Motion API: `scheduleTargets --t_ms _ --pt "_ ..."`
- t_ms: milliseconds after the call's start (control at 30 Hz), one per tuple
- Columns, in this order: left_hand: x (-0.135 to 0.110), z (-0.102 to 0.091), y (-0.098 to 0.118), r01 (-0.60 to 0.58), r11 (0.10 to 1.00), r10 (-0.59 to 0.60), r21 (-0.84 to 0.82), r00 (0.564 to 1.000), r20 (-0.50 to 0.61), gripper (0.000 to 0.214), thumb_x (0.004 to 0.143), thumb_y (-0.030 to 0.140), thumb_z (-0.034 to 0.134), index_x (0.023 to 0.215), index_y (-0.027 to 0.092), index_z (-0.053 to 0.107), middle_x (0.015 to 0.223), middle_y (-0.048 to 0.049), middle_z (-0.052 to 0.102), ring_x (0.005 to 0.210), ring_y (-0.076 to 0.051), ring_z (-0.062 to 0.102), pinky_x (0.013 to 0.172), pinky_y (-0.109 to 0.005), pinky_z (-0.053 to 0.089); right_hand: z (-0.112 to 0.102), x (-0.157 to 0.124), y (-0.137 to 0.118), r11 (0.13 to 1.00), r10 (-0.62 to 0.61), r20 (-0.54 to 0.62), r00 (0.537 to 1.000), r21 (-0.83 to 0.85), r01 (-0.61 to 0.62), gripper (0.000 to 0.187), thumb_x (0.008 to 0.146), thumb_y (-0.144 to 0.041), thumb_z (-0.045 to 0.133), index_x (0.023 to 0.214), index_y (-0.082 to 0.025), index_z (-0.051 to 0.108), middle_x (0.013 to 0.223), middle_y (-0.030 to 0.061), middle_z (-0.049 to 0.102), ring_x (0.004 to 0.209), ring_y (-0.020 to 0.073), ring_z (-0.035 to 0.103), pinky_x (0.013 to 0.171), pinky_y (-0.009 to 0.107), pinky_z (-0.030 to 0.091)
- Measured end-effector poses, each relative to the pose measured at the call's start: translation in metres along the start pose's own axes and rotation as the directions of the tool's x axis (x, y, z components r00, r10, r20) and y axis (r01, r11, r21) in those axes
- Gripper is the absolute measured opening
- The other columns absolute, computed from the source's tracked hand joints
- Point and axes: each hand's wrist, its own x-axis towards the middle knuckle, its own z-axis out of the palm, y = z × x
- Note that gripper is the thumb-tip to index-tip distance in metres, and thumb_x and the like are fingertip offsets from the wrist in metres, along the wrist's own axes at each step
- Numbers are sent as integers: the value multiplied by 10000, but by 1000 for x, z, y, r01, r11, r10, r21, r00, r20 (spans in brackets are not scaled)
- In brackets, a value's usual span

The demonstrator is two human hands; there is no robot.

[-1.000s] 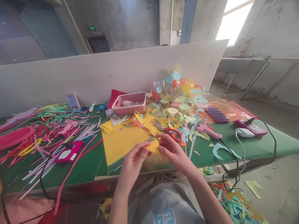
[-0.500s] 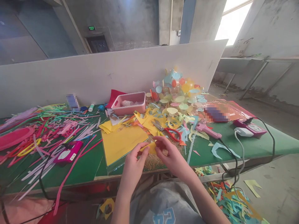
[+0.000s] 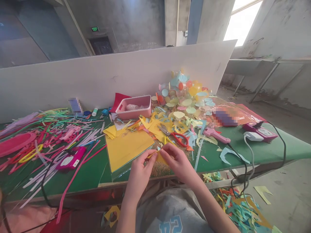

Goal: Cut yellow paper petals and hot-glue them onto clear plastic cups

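Both my hands meet over the near edge of the green table (image 3: 267, 152), pinching a small yellow paper piece (image 3: 159, 158) between them. My left hand (image 3: 141, 168) grips its left end with thumb and fingers closed. My right hand (image 3: 176, 160) holds the right side, fingers curled over it. Under and left of the hands lies a large yellow paper sheet (image 3: 126, 145). Red-handled scissors (image 3: 178, 138) lie just beyond my right hand among yellow cuttings.
A pink tray (image 3: 134, 107) stands at the back, with a heap of coloured paper discs (image 3: 187, 97) to its right. Coloured paper strips (image 3: 48, 136) cover the left. A pink glue gun (image 3: 216, 135), a power strip (image 3: 261, 133) and cables sit right. Scraps litter the floor (image 3: 243, 207).
My hands have drawn closer together and the yellow piece has been folded narrower between them; the right hand shifted slightly left.
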Motion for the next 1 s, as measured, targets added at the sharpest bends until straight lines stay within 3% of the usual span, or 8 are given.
scheduleTargets --t_ms 267,533,1000 --pt "-1 -2 1 -16 998 15 53 1000 16 375 894 519 556 1026 202 708 915 -19 702 838 -166 610 708 -227 458 0 2 2 991 69 28 997 117 -71 334 910 -513 525 812 -194 524 710 -40 419 637 113 371 552 236 299" --pt "-1 -1 0 -20 998 17 53 999 42 333 919 496 509 919 195 654 837 -11 657 835 -172 600 692 -237 450 2 4 7 996 47 0 999 78 -47 371 911 -539 522 768 -197 522 697 -34 445 642 121 392 578 246 318" --pt "-2 -2 2 -7 998 2 66 998 71 335 927 516 494 948 211 631 862 3 635 821 -161 576 688 -238 431 -1 5 8 995 22 25 999 101 -24 429 900 -612 525 772 -202 506 703 -42 422 636 119 383 584 245 328"
